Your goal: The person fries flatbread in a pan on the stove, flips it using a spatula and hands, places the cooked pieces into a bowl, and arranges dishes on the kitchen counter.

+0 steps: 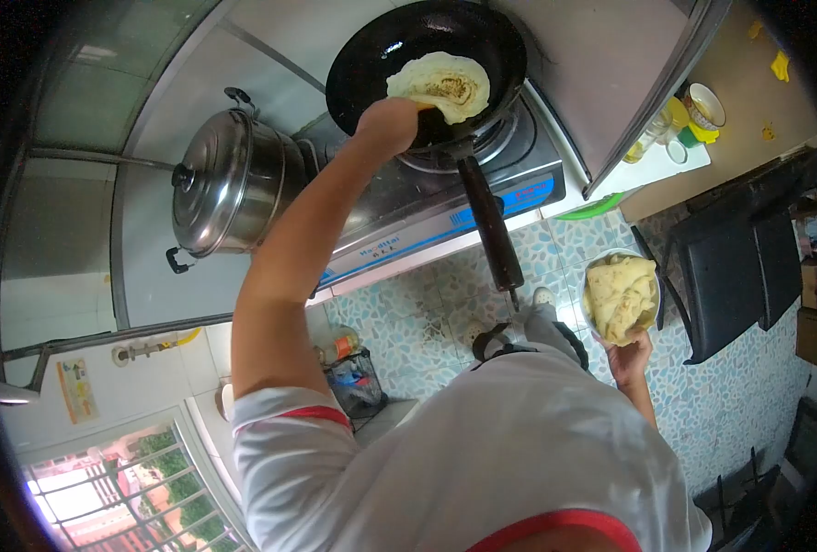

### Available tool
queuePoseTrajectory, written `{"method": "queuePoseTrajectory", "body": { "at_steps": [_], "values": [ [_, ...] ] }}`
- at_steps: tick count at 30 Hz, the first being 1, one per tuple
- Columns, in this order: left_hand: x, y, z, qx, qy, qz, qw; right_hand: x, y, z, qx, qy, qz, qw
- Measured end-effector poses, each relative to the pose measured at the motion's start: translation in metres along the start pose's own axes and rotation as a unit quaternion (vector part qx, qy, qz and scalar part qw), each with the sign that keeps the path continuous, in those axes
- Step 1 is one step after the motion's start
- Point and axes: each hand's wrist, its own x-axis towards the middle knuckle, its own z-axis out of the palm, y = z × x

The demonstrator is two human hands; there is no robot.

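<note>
One browned flatbread [459,75] lies in the wok [360,87], its edge at the left hand's [392,126] curled fingers; whether they pinch it, I cannot tell. The right hand's [629,357] fingers grip a bowl [586,311] of folded flatbreads [622,293]. Left of the left fingers stands a lidded pot [215,184].

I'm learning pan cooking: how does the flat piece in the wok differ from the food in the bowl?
The flat piece in the wok lies mostly spread out; the food in the bowl is heaped in folds. The flat piece has a browned patch near its middle; the food looks more evenly yellow. Both are pale overall.
</note>
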Motion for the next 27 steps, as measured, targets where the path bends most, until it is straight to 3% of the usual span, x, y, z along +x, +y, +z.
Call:
{"method": "queuePoseTrajectory", "body": {
  "at_steps": [2, 8, 14, 17, 18, 21, 23, 25, 27],
  "values": [
    [0.022, 0.002, 0.01, -0.002, 0.024, -0.011, 1.0, 0.001, 0.001, -0.002, -0.004, -0.001, 0.008, 1.0],
    [0.057, 0.004, 0.011, -0.098, 0.111, -0.165, 0.975, -0.002, 0.001, -0.001, -0.017, -0.008, 0.014, 1.0],
    [0.026, -0.015, -0.044, -0.149, 0.261, -0.134, 0.944, -0.009, 0.005, 0.0, -0.02, -0.012, 0.015, 1.0],
    [-0.005, -0.027, -0.071, -0.182, 0.265, -0.141, 0.937, -0.006, 0.008, 0.001, -0.034, -0.01, 0.021, 0.999],
    [-0.014, -0.035, -0.072, -0.153, 0.319, -0.102, 0.93, -0.007, 0.009, 0.007, -0.039, -0.006, 0.023, 0.999],
    [-0.049, -0.053, -0.083, -0.264, 0.302, -0.071, 0.913, -0.002, 0.012, 0.01, -0.052, -0.025, 0.038, 0.998],
    [-0.072, -0.05, -0.1, -0.374, 0.236, -0.135, 0.887, 0.001, 0.017, 0.017, -0.056, -0.054, 0.051, 0.996],
    [-0.087, -0.057, -0.107, -0.429, 0.189, -0.153, 0.87, 0.0, 0.02, 0.028, -0.063, -0.066, 0.058, 0.994],
    [-0.094, -0.06, -0.109, -0.405, 0.186, -0.125, 0.887, -0.005, 0.024, 0.046, -0.075, -0.087, 0.058, 0.992]
  ]
}}
